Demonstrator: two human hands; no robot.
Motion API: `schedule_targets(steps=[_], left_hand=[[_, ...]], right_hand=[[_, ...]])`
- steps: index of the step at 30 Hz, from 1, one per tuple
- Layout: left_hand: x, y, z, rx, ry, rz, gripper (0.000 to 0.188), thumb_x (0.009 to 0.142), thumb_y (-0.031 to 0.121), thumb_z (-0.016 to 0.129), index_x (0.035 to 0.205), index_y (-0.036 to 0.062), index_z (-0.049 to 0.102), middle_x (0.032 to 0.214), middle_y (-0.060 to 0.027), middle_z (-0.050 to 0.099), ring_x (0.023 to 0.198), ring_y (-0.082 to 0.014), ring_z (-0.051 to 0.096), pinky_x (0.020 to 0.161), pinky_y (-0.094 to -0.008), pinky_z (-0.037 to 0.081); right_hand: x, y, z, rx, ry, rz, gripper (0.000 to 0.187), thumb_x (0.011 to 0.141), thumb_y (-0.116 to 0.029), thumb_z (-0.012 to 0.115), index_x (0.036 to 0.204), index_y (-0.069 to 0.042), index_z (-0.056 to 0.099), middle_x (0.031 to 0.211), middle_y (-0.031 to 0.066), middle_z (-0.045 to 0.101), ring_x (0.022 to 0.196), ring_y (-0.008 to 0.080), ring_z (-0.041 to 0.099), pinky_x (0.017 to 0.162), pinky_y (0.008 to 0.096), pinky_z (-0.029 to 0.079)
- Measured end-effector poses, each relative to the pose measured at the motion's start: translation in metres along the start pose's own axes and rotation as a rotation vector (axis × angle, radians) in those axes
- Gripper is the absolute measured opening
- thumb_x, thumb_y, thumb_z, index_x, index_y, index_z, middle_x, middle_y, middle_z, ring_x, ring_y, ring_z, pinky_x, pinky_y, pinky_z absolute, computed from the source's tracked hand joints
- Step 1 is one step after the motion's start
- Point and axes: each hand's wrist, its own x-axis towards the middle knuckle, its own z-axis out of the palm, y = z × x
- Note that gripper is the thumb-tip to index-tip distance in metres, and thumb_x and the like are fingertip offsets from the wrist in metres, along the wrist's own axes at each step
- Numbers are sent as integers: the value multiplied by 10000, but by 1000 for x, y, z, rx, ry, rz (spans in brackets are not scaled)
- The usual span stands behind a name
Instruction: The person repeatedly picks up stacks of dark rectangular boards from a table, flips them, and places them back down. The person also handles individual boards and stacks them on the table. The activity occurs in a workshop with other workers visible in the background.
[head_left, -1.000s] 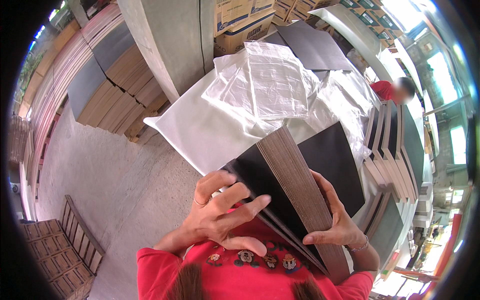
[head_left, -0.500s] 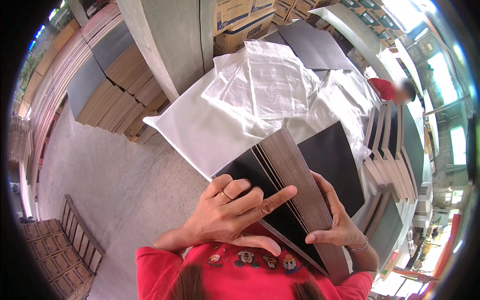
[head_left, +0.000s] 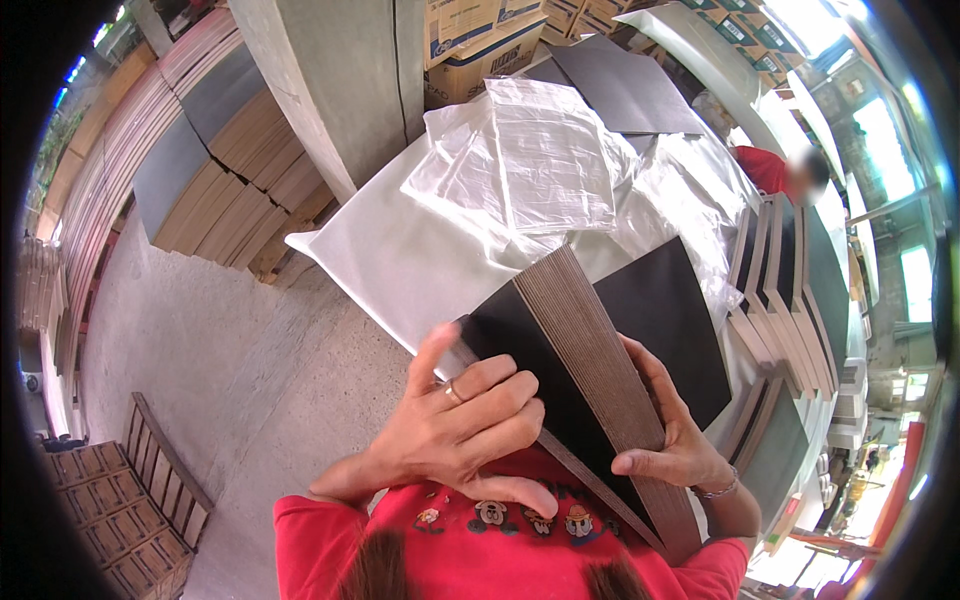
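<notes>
A thick stack of black sheets [head_left: 590,345] with grey-brown edges stands tilted in front of my chest. My right hand [head_left: 680,440] grips its right side, thumb on the near edge and fingers round the outer face. To the left, a thinner section [head_left: 590,480] leans away, leaving a gap that shows a black sheet face. Beside that section is my left hand [head_left: 465,425], wearing a ring. Its thumb is stretched out, the middle fingers are bent, and one finger is raised by the sheets' far-left corner; nothing is gripped. Another black sheet [head_left: 665,330] lies behind the stack.
Crumpled clear plastic [head_left: 545,155] covers part of the white-covered table [head_left: 370,240]. Dark sheets [head_left: 630,85] lie at its far end. Stacked boards [head_left: 785,290] stand on the right, near a person in red [head_left: 765,170]. A concrete pillar [head_left: 335,80] rises beyond the table.
My left hand's forefinger has left the stack's edges and bent inward, while another finger has lifted. More sheets now lean left, widening the gap. My right hand keeps its grip.
</notes>
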Motion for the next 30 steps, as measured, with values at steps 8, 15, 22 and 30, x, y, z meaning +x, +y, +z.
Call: schedule_targets(steps=[8, 15, 22, 30], left_hand=[[10, 3, -4, 81, -106, 16, 922, 601, 780, 511, 1298, 179, 564, 788, 16, 391, 765, -135, 427, 778, -298, 348], [5, 4, -3, 66, -73, 0, 918, 582, 764, 527, 1281, 171, 580, 808, 17, 427, 759, -133, 429, 752, -284, 349], [1, 4, -3, 47, -36, -7, 894, 575, 753, 544, 1256, 175, 600, 808, 12, 426, 763, -140, 431, 751, -279, 350], [-1, 5, 0, 88, 55, 29, 770, 619, 767, 561, 1092, 168, 664, 815, 4, 416, 801, -166, 437, 808, -348, 369]], right_hand=[[-1, -3, 0, -5, 0, 5, 944, 796, -278, 732, 1454, 5, 119, 1366, 133, 270, 1348, 251, 253, 1100, 370, 204], [-1, 0, 1, 11, 12, 10, 955, 784, -279, 745, 1450, 15, 128, 1366, 128, 270, 1340, 246, 263, 1098, 368, 207], [0, 1, 2, 70, 16, 19, 949, 783, -282, 745, 1451, 5, 135, 1379, 122, 272, 1344, 239, 259, 1095, 377, 228], [0, 0, 3, 38, 0, -45, 896, 822, -263, 705, 1453, 4, 128, 1387, 117, 274, 1340, 229, 267, 1093, 362, 227]])
